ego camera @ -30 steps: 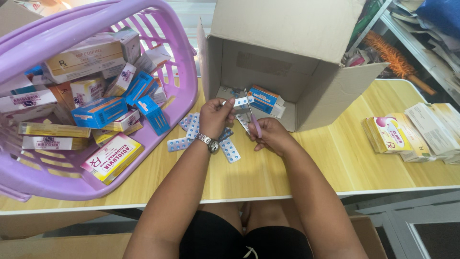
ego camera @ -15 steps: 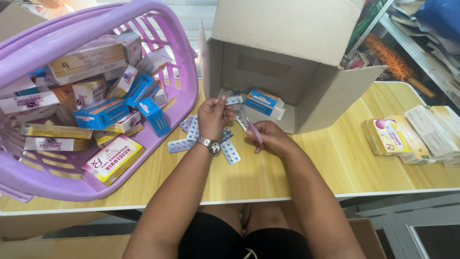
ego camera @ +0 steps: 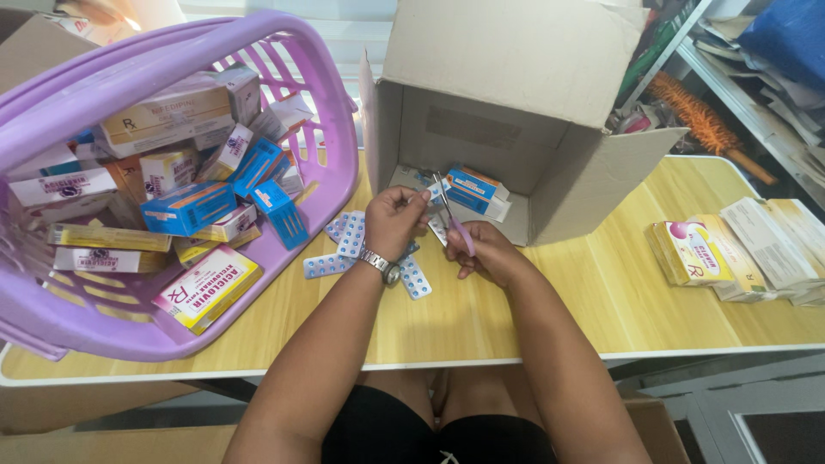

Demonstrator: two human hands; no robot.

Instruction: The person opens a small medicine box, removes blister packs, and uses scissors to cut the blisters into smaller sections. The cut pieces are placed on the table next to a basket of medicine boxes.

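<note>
Purple plastic basket (ego camera: pixel 51 318), tilted and filled with medicine cartons (ego camera: pixel 187 208), occupies the left of the wooden bench (ego camera: pixel 601 318). Blister strips (ego camera: pixel 351 236) lie beside it. Left hand (ego camera: pixel 394 222), wristwatch (ego camera: pixel 381 263) below it, has its fingers pinched on a small blister piece (ego camera: pixel 430 191). Right hand (ego camera: pixel 483 253) has its fingers clamped on purple-handled scissors (ego camera: pixel 454 222), blades at that piece. Behind stands an open cardboard box (ego camera: pixel 516 69). More cartons (ego camera: pixel 739 245) lie far right.
</note>
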